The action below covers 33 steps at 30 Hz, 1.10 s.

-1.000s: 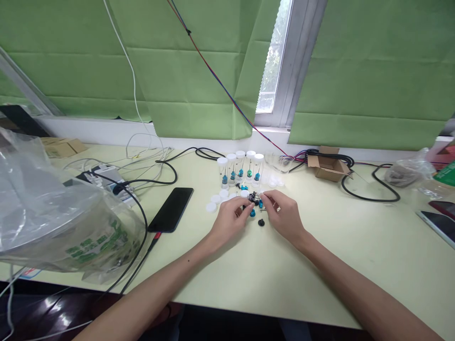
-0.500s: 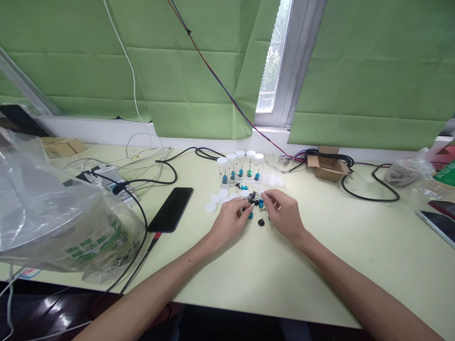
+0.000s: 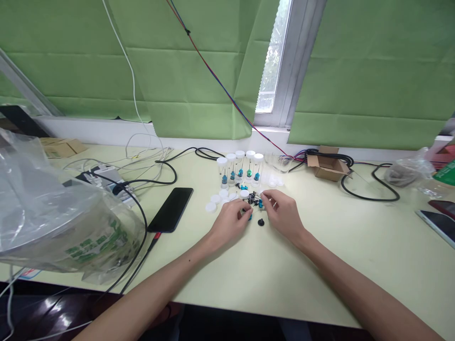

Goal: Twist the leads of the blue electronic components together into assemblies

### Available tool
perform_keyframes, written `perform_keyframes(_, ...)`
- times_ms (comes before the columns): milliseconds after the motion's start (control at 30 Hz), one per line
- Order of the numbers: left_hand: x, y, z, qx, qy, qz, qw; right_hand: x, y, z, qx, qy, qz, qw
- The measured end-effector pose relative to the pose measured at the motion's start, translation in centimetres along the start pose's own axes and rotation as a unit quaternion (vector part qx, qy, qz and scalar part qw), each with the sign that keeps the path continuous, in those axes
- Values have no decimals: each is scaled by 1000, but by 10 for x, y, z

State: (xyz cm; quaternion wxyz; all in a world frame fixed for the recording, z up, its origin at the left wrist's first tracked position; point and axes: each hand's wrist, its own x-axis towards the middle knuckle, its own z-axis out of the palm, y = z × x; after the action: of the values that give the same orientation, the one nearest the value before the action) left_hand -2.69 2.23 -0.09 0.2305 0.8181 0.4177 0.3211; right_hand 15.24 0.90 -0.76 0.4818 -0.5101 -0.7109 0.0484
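Both my hands are at a cluster of small black parts (image 3: 252, 199) and blue parts on the table. My left hand (image 3: 232, 219) has thumb and fingers closed together over the near left side; what they pinch, if anything, is too small to name. From the right, my right hand (image 3: 284, 211) is closed too, fingertips beside a blue part (image 3: 261, 203); its hold is unclear. A round black piece (image 3: 261, 222) lies between the hands. White caps (image 3: 211, 207) lie left of the cluster. Behind it stand several clear vials (image 3: 224, 174) with white lids and blue or green pieces inside.
A black phone (image 3: 171, 210) lies left on the table (image 3: 337, 265), beside a large plastic bag (image 3: 67, 208) and cables. An open cardboard box (image 3: 329, 169) sits at the back right near coiled black cable (image 3: 391, 199). Another phone (image 3: 437, 227) is at the right edge.
Very little differs. Both hands stay at the cluster, with only slight shifts of the fingers.
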Motion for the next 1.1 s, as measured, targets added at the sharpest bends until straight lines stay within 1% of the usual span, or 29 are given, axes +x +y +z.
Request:
perform_keyframes(200,-1,1,0,-18,13,-4,1000,0,2,0,-20,-25,19,999)
perform_keyframes(400,-2,0,1,-43,19,-21,999,-1,4,1,-62,-50,31,996)
perform_keyframes(567,-4,0,1,-35,26,-9,999,-1,4,1,-90,-68,39,993)
perform_keyframes(700,-6,4,0,-10,41,41,998,0,5,0,-102,-83,45,990)
perform_keyframes(767,-6,5,0,0,36,68,997,0,5,1,-108,-93,51,989)
perform_keyframes(833,-7,6,0,10,25,79,997,0,6,1,-114,-103,55,987)
perform_keyframes(1100,-8,8,1,43,-20,81,996,-1,10,3,-123,-131,59,982)
